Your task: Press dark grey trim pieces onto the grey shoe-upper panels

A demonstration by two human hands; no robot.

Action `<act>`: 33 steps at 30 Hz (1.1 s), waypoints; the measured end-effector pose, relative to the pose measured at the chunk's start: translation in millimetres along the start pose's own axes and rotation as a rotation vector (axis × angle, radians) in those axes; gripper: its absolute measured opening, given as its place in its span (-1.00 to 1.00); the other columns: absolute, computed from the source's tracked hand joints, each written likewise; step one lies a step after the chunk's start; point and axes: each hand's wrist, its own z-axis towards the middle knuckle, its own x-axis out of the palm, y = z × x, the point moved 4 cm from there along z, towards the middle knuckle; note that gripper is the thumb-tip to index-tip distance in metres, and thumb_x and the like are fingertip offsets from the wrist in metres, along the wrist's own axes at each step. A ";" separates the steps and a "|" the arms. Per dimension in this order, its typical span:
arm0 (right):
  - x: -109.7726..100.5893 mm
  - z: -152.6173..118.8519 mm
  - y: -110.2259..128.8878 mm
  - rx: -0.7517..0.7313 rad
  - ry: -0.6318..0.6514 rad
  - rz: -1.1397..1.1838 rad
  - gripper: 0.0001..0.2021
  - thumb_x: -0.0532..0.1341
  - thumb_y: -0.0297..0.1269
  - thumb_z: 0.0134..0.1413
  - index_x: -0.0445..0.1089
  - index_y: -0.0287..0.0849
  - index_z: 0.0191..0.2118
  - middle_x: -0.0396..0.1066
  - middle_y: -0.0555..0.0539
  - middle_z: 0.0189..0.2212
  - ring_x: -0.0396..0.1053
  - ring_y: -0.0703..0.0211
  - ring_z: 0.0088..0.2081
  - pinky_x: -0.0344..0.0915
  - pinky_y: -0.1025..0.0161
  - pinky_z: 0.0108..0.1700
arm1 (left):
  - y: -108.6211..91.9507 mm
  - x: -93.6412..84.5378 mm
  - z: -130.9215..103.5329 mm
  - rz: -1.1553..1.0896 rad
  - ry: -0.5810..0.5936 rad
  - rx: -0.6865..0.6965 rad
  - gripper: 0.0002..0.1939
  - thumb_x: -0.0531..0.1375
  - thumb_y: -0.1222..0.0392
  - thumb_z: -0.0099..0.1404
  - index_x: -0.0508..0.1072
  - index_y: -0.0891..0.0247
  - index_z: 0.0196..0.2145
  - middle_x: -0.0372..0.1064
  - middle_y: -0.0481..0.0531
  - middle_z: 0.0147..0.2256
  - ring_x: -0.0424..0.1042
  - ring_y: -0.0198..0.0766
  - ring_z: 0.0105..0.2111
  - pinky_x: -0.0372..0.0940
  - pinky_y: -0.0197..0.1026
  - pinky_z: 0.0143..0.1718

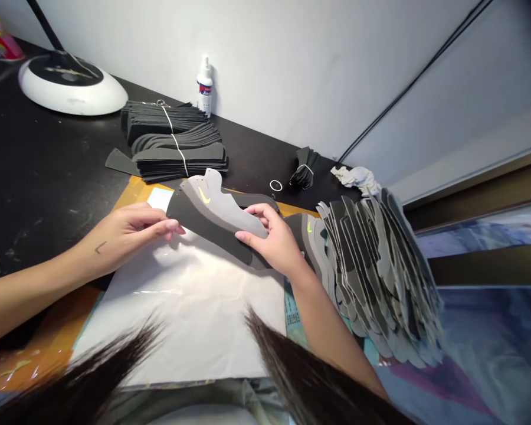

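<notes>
A grey and black shoe upper piece [216, 215] with a yellow-green swoosh is held tilted above a white sheet [194, 319]. My right hand [274, 239] grips its right end, the thumb on top and the fingers along the far edge. At the piece's left corner is my left hand [137, 233], its thumb and fingers closed together at the edge; part of the fingertips is hidden. Behind the held piece lies another dark piece [265, 202], partly covered. A similar upper piece with a swoosh [312, 242] lies to the right, beside my right wrist.
A fanned stack of grey and black pieces [371, 265] fills the right side. Tied bundles of dark pieces [177, 147] lie at the back left, near a white spray bottle [205, 85] and a lamp base [73, 85]. Further right are a small tied bundle [305, 168] and crumpled tissue [356, 178].
</notes>
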 end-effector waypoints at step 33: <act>17.9 -5.9 5.4 -0.200 -0.064 -0.258 -0.67 0.30 -0.19 0.17 0.32 -0.05 0.03 0.49 -0.07 -0.02 0.46 0.01 0.00 0.35 0.17 -0.04 | 1.8 -0.2 -7.1 -0.514 -0.077 -0.114 -0.39 0.10 -0.33 0.35 0.56 0.24 -0.50 0.48 0.09 -0.36 0.40 -0.12 -0.31 0.26 -0.15 -0.25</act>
